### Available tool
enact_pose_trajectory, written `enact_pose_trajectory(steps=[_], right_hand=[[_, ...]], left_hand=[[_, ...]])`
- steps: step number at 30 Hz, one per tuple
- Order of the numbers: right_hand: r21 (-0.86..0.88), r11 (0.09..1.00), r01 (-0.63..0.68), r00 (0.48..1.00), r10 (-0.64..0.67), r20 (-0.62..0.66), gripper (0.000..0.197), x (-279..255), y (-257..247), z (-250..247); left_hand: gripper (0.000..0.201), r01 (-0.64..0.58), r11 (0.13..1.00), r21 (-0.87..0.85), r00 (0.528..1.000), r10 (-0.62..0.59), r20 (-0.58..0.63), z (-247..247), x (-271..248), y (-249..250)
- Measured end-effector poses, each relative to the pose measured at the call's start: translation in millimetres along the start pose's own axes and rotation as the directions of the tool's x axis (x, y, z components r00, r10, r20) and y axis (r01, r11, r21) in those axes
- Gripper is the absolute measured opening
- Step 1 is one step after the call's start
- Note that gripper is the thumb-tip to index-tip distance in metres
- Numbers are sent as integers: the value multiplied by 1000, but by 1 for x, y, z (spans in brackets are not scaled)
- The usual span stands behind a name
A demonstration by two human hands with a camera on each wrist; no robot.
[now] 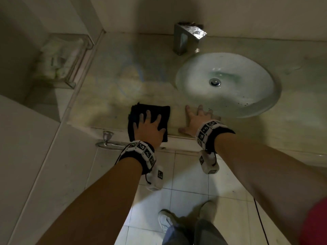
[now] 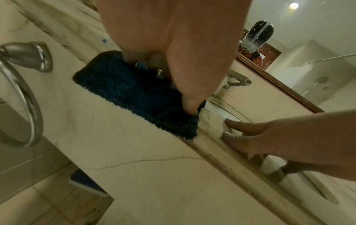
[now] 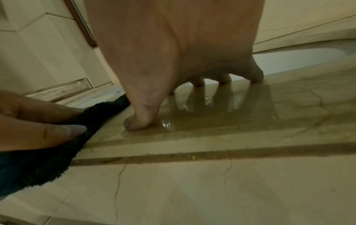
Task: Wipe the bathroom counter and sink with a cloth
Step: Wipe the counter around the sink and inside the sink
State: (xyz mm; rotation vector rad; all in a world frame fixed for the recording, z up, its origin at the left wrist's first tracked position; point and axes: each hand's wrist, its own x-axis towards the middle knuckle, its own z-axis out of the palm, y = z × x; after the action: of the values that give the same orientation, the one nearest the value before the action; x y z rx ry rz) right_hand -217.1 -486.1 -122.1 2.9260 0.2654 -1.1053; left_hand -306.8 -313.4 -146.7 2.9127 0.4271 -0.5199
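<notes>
The left hand (image 1: 149, 129) is being laid flat on the dark cloth (image 1: 150, 110), with the fingers spread and almost straight. In the left wrist view the fingertips (image 2: 189, 108) are being pressed down into the pile of the cloth, and nothing is being gripped or pinched. The cloth is being kept folded on the counter (image 1: 113, 89), at the front edge, with its near part hanging a little over that edge. It is lying to the left of the sink (image 1: 228, 84) and apart from it.

The right hand (image 1: 196, 119) is being rested on the bare counter, just beside the cloth and between the cloth and the sink. Its fingers are being held spread and nearly straight, and in the right wrist view only the tips (image 3: 134, 123) are touching the stone, while the palm is being kept raised. Nothing is being held by this hand. The fingertips are being placed close to the rim of the sink; whether the rim is touched cannot be told.

A metal faucet (image 1: 187, 38) is being seen at the back of the counter, behind the sink. A towel ring (image 1: 106, 140) is being seen under the counter edge, left of the cloth.
</notes>
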Motion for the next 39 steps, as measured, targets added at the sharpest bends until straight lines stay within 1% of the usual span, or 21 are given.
enact_pose_trajectory(steps=[6,9,15,18,23,29,34,36,39], right_hand=[[0,1000,1,1000,-1,0,108,0,0,0],[2,1000,-6,1000,6,1,108,0,1,1],[9,1000,-2,1000,3,-14,106,-2,1,1],[-1,1000,-5,1000,5,-16,106,-3,2,1],[11,1000,-5,1000,5,-21,106,-2,1,2],[17,1000,1,1000,-1,-18,107,2,2,4],[10,1000,-24,1000,24,-2,110,2,-4,0],[-3,999,-35,999,35,-5,109,0,-7,-2],[-10,999,-46,999,46,-7,108,-3,-10,-3]], left_hand=[[66,2,997,-79,999,-5,-42,6,2,-7],[67,32,994,-105,998,-38,-53,6,3,-17],[69,141,980,-142,988,-148,-43,-3,6,-70],[70,184,974,-130,982,-188,-23,-6,10,-93],[72,197,973,-118,979,-201,-24,-10,16,-118],[74,205,973,-108,978,-207,-8,-13,20,-118],[72,198,978,-65,980,-196,32,-18,18,-106],[71,160,986,-53,987,-158,31,-17,14,-96],[70,69,997,-22,998,-69,9,-13,10,-71]])
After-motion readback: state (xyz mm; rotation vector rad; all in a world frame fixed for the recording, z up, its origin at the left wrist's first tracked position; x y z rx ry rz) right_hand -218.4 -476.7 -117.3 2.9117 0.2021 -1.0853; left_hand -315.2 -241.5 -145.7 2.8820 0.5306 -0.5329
